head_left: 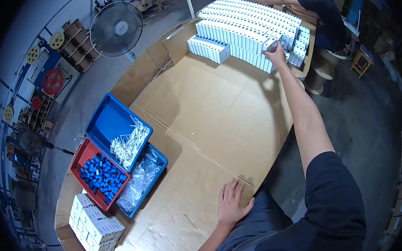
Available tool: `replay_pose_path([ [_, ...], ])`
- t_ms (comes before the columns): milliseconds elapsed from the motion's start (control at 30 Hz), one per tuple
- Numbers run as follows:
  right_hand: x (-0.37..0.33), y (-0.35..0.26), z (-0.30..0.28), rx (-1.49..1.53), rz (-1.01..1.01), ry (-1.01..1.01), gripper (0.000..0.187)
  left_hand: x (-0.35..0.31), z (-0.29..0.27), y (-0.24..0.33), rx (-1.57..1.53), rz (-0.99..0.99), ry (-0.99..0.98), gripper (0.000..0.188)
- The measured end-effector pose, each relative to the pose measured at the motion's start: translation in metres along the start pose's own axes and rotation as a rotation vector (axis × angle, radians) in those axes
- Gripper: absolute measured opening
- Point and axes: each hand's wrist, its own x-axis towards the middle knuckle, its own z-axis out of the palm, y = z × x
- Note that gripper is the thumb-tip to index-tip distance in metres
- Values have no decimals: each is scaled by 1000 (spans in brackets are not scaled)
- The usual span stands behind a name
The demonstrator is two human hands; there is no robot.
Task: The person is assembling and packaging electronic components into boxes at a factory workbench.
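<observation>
My right hand reaches out to the far right, with thumb and fingers closed on a small white box at the near right corner of a large stack. That stack is made of tightly packed rows of white box-shaped units with dark spots on their tops. A shorter row of the same units stands just left of it. Close to my body, my left hand lies flat on the cardboard-covered table near its edge, fingers spread and holding nothing.
On the left are a blue tray with white plastic pieces, a red tray with small blue parts, and another blue tray with clear plastic. White boxes stand nearer. Another person reaches over the stack. A fan stands beyond.
</observation>
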Motion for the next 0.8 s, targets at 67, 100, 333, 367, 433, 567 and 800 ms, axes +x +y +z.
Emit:
replay_pose_path([
  [67, -1, 3, 1, 23, 12, 7, 101, -4, -1, 6, -6, 6, 7, 66],
  [100, -3, -4, 6, 30, 9, 8, 101, -2, -2, 1, 1, 5, 12, 66],
  [333, -11, -4, 21, 87, -68, 148, 68, 2, -4, -4, -3, 14, 16, 64],
  [367, -13, -1, 20, 84, -70, 149, 68, 2, -4, -3, -7, 16, 13, 63],
  [433, -18, 1, 21, 88, -91, 131, 70, 2, -2, -3, -2, 14, 18, 63],
  [567, -28, 2, 23, 123, -94, 72, 72, 1, 1, -3, 10, 10, 27, 63],
  [800, -16, 40, -9, 237, -161, 101, 65, 3, 2, 3, -55, -9, 123, 65],
])
